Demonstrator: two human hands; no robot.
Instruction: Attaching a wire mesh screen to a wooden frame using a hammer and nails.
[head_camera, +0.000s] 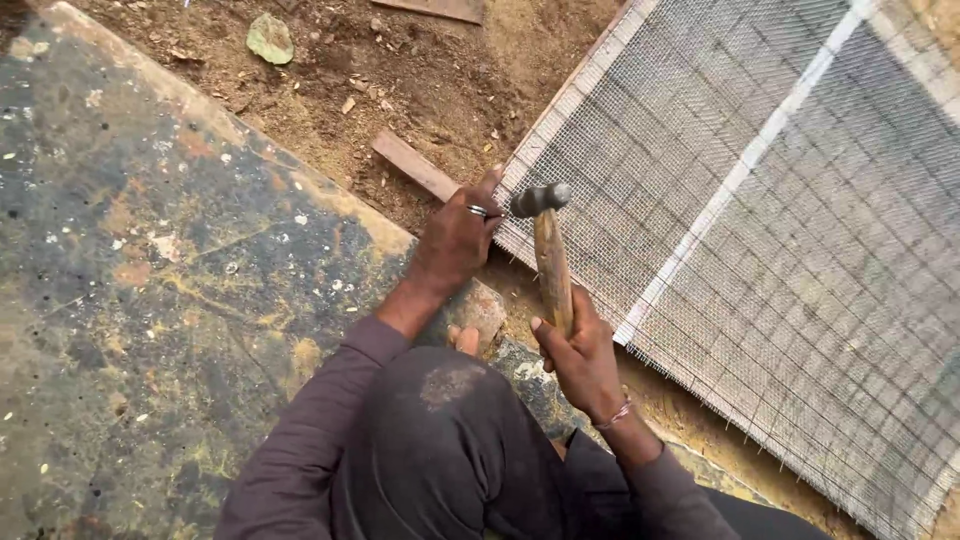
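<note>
1. A wooden-handled hammer (551, 262) is being held in the right hand (583, 362), fingers wrapped shut around the lower end of the handle. The metal head is hanging right at the near corner of the wire-mesh frame (760, 230), just beside the left hand.

2. The left hand (458, 240) is being pressed against that same corner of the frame, fingertips bunched up at the wooden edge. A ring is being worn on it. Whether something small like a nail is being pinched there can't be told; too tiny to make out.

3. The frame itself is being laid flat on the dirt, with pale wooden battens running across it under the mesh.

4. Handling guess: the hammer looks head-heavy and stiff, the worn handle smooth but grippable, so it's probably best gripped low, as it is being gripped now. The mesh looks light and springy, with sharp wire ends poking out along the edge, so the frame is likely better grabbed by the wood.

5. Left of the frame, a loose wooden strip (414, 165) is lying in the dirt, and a paint-spattered slab (150, 270) is being squatted on.
</note>
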